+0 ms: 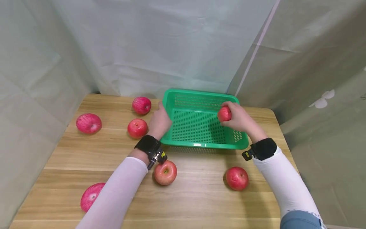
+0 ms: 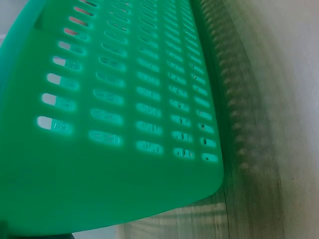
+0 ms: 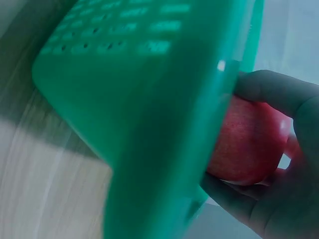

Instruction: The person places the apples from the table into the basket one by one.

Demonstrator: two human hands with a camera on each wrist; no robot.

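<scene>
A green plastic basket [image 1: 180,142] with slotted walls stands at the back of the wooden table. At its left rim is my left hand [image 1: 160,121], fingers curled over the edge and gripping it; the left wrist view has only the basket's wall [image 2: 99,174], not the hand. My right hand [image 1: 240,119] holds a red apple [image 1: 224,114] just inside the basket's right end. Close up in the right wrist view, thumb and fingers wrap around that apple [image 3: 251,142] beside the rim. No other fruit shows inside the basket.
Two apples, one upper [image 1: 141,105] and one lower [image 1: 137,128], lie left of the basket, with another [image 1: 89,123] farther left. In front are apples at centre [image 1: 165,172] and right [image 1: 237,178]. My left sleeve partly hides one [image 1: 92,195]. Pale sheeting [image 1: 171,47] hangs behind.
</scene>
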